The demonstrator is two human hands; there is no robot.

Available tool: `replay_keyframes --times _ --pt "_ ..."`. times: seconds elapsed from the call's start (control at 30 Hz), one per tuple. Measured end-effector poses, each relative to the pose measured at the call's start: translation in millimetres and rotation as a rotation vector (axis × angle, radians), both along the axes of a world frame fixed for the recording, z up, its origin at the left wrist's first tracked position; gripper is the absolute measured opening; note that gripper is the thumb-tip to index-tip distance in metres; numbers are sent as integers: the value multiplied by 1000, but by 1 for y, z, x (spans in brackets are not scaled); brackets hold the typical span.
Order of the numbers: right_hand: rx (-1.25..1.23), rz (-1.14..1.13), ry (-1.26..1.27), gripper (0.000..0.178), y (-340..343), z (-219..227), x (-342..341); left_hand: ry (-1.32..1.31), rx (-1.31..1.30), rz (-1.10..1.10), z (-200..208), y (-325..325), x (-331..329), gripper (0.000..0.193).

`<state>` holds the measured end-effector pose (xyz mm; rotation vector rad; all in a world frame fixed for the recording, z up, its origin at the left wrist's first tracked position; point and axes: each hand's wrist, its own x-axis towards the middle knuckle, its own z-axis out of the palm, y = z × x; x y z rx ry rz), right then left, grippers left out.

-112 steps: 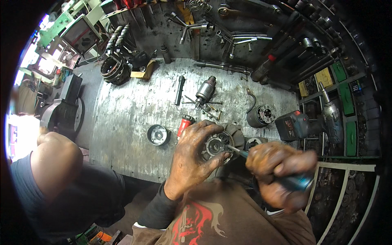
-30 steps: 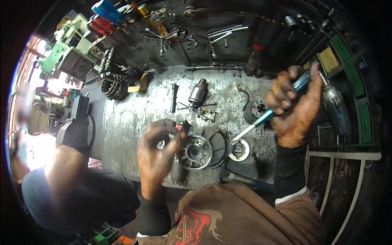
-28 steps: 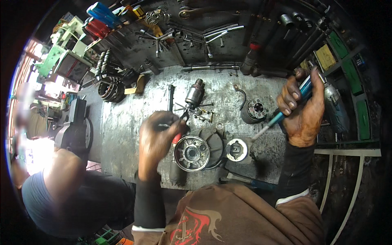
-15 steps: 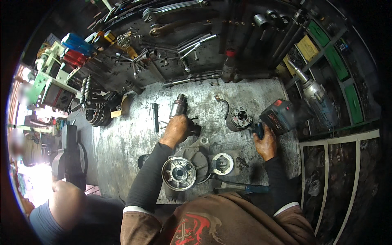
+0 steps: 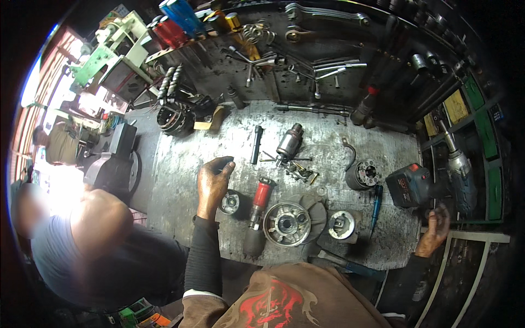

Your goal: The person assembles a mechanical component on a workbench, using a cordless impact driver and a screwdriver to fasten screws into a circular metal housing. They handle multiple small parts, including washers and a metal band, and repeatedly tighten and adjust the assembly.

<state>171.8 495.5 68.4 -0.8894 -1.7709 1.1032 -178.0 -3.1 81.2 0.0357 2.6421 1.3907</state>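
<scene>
My left hand (image 5: 214, 183) is raised over the bench, empty, its thumb a little apart from the fingers. Nearest to it are a small round metal housing (image 5: 230, 202) and a red-and-black cylindrical tool (image 5: 262, 195). A metal shaft-and-gear part (image 5: 290, 141) lies farther off, with small loose metal pieces (image 5: 299, 172) just nearer. My right hand (image 5: 433, 232) is at the bench's right edge, fingers blurred but seemingly spread. It is just below a cordless power tool with a dark battery (image 5: 407, 186), apart from it. A blue screwdriver (image 5: 376, 208) lies by a round gear unit (image 5: 366, 174).
In front of me sit a large round cast housing (image 5: 287, 223), a metal ring part (image 5: 342, 224) and a blue-handled tool (image 5: 350, 265). Wrenches and sockets (image 5: 328, 16) hang at the back. A bottle with a red cap (image 5: 363, 106) stands there. Another person (image 5: 104, 246) is at left.
The view has swung left. My left hand has let go of the shaft-and-gear part and drawn back left. My right hand has released the dark-handled thing and moved right toward the power tool.
</scene>
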Motion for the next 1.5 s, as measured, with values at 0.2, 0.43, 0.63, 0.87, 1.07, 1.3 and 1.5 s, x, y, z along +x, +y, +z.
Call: replay_keyframes --times 0.2,0.43,0.63,0.87,1.07,1.3,1.5 --pt "-16 283 -95 33 33 25 -43 396 159 -307 101 76 7 28" --pt "161 208 -99 35 55 -2 -64 1062 10 -1050 198 278 13 43" --pt "-216 483 74 45 60 -7 -69 1181 -134 -1335 175 396 36 46" --pt "185 398 215 32 74 -45 -82 881 37 -1523 155 407 27 33" --pt "283 423 109 12 85 -63 -80 854 -199 -1307 158 346 -16 45" --pt "-9 472 84 20 73 -56 -73 429 -731 -1124 67 160 -82 33" --pt "-245 639 213 29 97 -75 -69 234 -997 -743 -20 72 -97 23"
